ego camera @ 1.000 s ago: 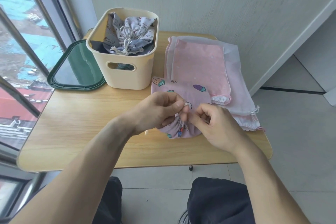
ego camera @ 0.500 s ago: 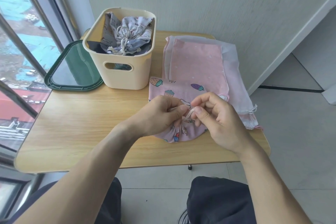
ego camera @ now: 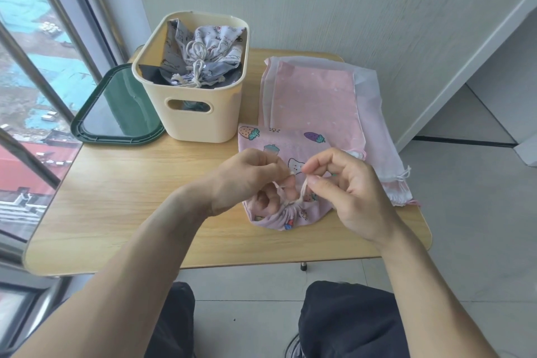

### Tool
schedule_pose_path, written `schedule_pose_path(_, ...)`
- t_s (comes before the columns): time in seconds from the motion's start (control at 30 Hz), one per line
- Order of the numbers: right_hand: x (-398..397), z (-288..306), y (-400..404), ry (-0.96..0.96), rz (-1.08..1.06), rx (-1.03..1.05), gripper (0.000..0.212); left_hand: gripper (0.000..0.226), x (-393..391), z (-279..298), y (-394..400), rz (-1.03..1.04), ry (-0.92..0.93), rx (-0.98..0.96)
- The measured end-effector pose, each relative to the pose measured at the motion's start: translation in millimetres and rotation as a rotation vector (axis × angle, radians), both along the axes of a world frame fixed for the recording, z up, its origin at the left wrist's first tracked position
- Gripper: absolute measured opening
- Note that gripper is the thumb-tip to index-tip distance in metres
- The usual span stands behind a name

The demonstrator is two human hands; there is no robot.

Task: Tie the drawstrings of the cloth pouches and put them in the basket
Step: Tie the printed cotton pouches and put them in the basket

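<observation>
At the far left of the wooden table (ego camera: 122, 200), a dark green lid (ego camera: 116, 113) is laid flat beside the window. Just to its right, a cream plastic basket (ego camera: 200, 119) with a handle cut-out is stood upright; a grey-and-white printed pouch (ego camera: 203, 58), its white cord already knotted, is seen inside. The left hand (ego camera: 250, 180) is held over the near middle of the table, its thumb and forefinger pinched closed on one white drawstring (ego camera: 302, 190), the other fingers curled against the gathered mouth of the pink fruit-print pouch (ego camera: 279, 151). This pouch is laid on the table in front of the basket, its puckered opening turned toward the person. The right hand (ego camera: 348, 192) is placed just beside the left, thumb and forefinger nipped on the other strand, remaining fingers loosely bent. Behind and to the right, a flat stack of pink dotted pouches (ego camera: 316, 96) is laid on sheer white pouches (ego camera: 377, 136), which reach the table's right edge.
</observation>
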State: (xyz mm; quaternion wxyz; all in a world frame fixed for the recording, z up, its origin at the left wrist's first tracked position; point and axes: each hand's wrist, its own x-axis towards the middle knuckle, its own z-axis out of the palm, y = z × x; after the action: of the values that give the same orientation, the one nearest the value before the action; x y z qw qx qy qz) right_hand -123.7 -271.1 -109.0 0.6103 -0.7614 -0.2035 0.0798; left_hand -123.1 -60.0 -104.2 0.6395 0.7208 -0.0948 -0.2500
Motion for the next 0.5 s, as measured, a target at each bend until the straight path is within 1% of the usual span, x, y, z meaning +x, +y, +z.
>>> schedule_pose_path(0.1, -3.0, 3.1, 1.1, -0.015, 0.033, 0.042, 0.008, 0.009, -3.5, -1.9, -3.7, -0.02, -0.032, -0.013)
schedule_pose_path(0.23, -4.2, 2.7, 2.9, -0.097, 0.013, -0.001, 0.005, 0.018, -1.9, -7.1, -6.5, -0.029, -0.096, 0.024)
schedule_pose_path(0.33, -1.7, -1.0, 3.3, -0.154, -0.031, -0.048, 0.011, 0.019, -1.2, -6.2, -6.2, -0.076, -0.024, 0.04)
schedule_pose_path(0.4, -0.6, -1.3, 4.8, -0.124, -0.04, -0.049, 0.008, 0.016, -0.9, -3.7, -6.8, -0.108, 0.074, -0.032)
schedule_pose_path(0.47, 0.6, -1.2, 5.2, -0.095, -0.029, -0.046, 0.007, 0.025, -0.3, -2.5, -8.4, -0.123, 0.112, -0.091)
schedule_pose_path(0.5, 1.3, -1.1, 4.2, -0.085, -0.018, -0.05, 0.008, 0.028, 0.2, -2.9, -9.2, -0.118, 0.101, -0.089)
